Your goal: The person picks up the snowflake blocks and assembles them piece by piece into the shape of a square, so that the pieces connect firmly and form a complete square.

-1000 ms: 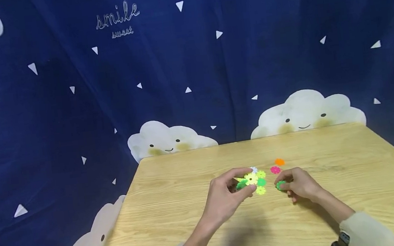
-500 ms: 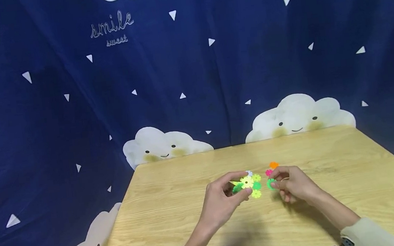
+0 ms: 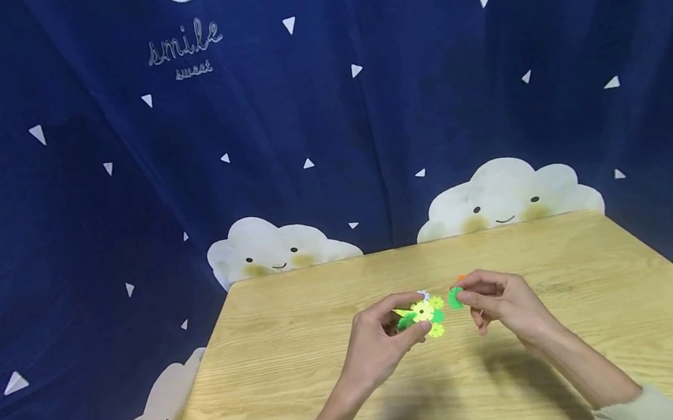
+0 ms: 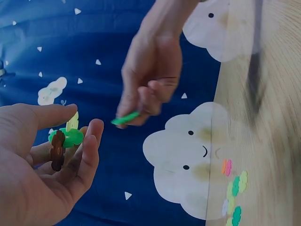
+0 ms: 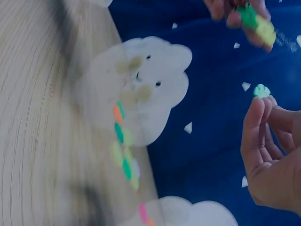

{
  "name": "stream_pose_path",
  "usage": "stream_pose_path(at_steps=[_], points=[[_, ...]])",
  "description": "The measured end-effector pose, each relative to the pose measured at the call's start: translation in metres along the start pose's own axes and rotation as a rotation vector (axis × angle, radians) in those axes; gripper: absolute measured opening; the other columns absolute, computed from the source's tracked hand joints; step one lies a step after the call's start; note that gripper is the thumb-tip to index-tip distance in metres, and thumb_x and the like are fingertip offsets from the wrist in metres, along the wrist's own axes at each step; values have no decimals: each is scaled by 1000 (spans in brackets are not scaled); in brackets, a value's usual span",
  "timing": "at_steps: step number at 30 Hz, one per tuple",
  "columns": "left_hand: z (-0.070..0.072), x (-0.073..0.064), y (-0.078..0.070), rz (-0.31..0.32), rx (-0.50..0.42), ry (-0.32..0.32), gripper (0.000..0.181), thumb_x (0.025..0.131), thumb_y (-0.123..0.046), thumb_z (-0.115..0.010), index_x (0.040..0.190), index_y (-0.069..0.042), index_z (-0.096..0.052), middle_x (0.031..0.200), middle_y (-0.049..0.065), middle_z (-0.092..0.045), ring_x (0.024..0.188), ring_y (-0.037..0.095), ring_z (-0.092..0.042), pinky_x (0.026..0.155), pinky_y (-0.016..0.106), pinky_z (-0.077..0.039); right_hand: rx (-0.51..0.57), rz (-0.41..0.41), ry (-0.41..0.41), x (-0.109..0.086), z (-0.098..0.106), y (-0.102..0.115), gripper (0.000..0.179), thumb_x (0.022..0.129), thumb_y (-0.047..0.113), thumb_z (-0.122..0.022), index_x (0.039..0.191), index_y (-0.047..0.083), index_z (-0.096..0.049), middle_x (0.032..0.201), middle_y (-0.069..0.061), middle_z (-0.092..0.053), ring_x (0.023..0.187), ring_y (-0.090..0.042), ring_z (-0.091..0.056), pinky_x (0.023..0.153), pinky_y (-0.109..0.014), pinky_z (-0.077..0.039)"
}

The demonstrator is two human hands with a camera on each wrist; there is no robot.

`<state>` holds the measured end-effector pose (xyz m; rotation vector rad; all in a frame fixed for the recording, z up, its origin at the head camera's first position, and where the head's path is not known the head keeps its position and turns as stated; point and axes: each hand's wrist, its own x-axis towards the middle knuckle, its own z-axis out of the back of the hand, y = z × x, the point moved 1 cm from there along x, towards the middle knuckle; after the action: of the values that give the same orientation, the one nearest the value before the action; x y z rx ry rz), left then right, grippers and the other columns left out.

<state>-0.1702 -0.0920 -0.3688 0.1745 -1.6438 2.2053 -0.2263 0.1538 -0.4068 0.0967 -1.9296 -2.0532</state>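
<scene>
My left hand (image 3: 375,346) holds a small cluster of joined flower-shaped plastic discs. A yellow disc (image 3: 422,311) faces up in the head view, and a brown disc (image 4: 57,150) and a green one show from the left wrist. Between thumb and fingertips, my right hand (image 3: 509,305) pinches a single green disc (image 3: 455,298). This green disc is raised above the table, to the right of the cluster and apart from it. In the right wrist view the pinched disc (image 5: 261,91) sticks out past the fingertips. The left fingers partly hide the cluster.
Several loose discs (image 4: 236,186) in green, yellow, white, orange and pink lie on the wooden table (image 3: 304,371). An orange disc (image 3: 461,278) is mostly covered by my right hand in the head view. A dark blue curtain (image 3: 264,108) with clouds hangs behind the table.
My right hand has risen and moved left with the green disc, closer to the cluster. It now covers the pink disc. The left hand keeps its grip, and the head view has shifted slightly.
</scene>
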Motion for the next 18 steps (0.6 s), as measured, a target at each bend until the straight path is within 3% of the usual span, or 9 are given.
stream_pose_path(at_steps=[10,18], points=[[-3,-1,2,14,0,31,37,88,-17,-83,125,-19,-75,79,-7,-75,58,2,-57,52,15,-43,36,167,-31,-15,-22,30,18,99,7,-70,113,-5,-68,92,-6,-76,54,-15,-61,50,-34,-58],[-4,1,0,20,-12,44,38,88,-18,-83,125,-21,-75,77,-7,-74,60,10,-64,54,16,-48,-3,182,-29,-15,-25,32,16,99,7,-71,111,-4,-69,86,-7,-74,53,-18,-62,50,-35,-57]])
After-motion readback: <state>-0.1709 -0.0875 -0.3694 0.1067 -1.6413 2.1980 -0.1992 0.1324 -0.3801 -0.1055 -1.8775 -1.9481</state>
